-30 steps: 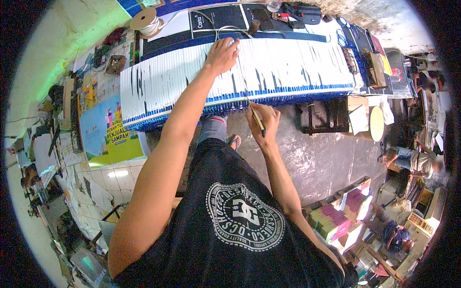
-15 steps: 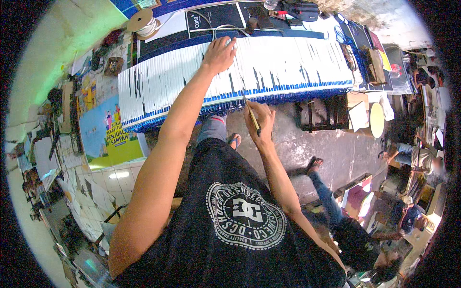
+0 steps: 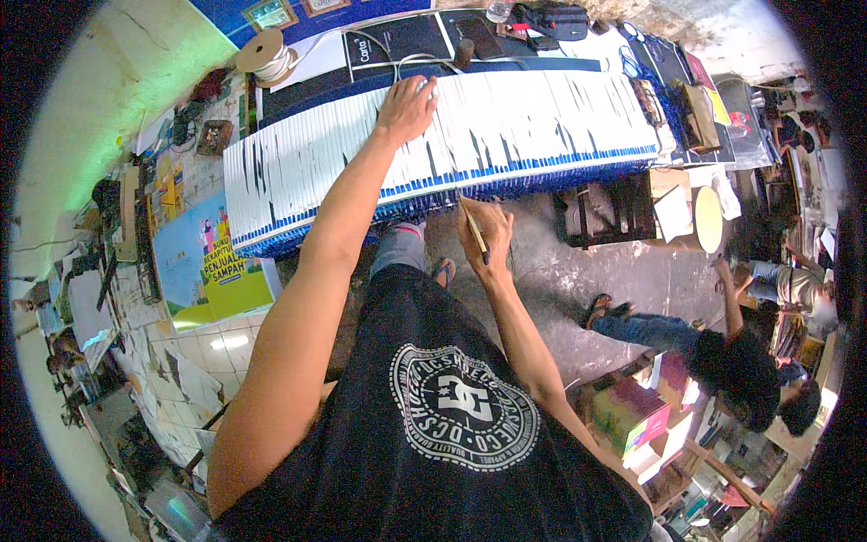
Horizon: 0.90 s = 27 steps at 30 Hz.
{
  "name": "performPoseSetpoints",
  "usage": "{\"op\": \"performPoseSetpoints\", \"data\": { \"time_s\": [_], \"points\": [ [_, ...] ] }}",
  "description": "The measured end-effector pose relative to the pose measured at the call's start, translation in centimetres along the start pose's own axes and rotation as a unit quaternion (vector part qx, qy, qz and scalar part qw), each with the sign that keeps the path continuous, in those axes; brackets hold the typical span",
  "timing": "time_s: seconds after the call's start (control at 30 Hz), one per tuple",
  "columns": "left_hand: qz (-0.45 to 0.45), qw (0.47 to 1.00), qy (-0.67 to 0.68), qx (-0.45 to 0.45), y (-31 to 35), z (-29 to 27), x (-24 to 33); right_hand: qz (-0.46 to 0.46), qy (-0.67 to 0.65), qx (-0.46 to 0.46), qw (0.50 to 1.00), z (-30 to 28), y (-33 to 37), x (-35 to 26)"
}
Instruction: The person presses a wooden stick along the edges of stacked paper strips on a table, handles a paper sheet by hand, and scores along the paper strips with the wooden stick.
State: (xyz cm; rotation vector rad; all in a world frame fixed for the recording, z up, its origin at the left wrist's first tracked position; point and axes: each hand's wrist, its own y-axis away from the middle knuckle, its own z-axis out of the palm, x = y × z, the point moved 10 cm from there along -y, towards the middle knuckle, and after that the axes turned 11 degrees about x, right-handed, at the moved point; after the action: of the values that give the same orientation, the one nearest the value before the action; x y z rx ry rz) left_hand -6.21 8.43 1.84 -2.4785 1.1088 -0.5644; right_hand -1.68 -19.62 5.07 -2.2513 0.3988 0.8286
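Note:
A long row of tightly packed white booklet-like blocks (image 3: 533, 108) with blue near edges lies in front of me, dark slits showing between some of them. My left hand (image 3: 406, 107) rests flat on the row near its far edge, fingers extended, with no object held. Below the near edge, my right hand (image 3: 485, 233) is closed around a slim tan-handled tool (image 3: 476, 230) with a dark lower end. Its thin tip points up at the blue edge; whether it is a knife or a brush is too small to tell.
A spool of white cord (image 3: 265, 56) stands at the far left. Behind the row lie black sheets (image 3: 397, 41) and a black bag (image 3: 553, 22). A dark wooden stool (image 3: 607, 212) is at the right. Another person (image 3: 736, 370) is on the floor side, lower right.
The tool's tip has drawn slightly down toward me, off the white surface to the near edge. My left hand has stayed in place. The other person at right has shifted position.

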Motion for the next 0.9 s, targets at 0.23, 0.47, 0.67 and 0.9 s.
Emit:
{"op": "performPoseSetpoints", "data": {
  "time_s": [0.23, 0.47, 0.67, 0.9],
  "points": [
    [0.010, 1.000, 0.014, 0.008, 0.2, 0.6, -1.2, 0.054, 0.028, -0.006, 0.998, -6.5, 5.3, -0.3],
    [-0.044, 0.999, -0.007, -0.028, 0.5, -1.1, -1.8, 0.047, 0.030, 0.038, 0.998, -8.6, -0.1, -1.4],
    [-0.007, 1.000, -0.010, -0.019, 0.3, 0.2, -0.9, 0.001, -0.046, 0.115, 0.992, -1.8, -7.0, -1.8],
    [-0.007, 1.000, -0.016, 0.006, 0.7, -0.5, -1.1, -0.017, -0.042, 0.070, 0.997, 3.6, -8.0, -1.5]
  ]
}}
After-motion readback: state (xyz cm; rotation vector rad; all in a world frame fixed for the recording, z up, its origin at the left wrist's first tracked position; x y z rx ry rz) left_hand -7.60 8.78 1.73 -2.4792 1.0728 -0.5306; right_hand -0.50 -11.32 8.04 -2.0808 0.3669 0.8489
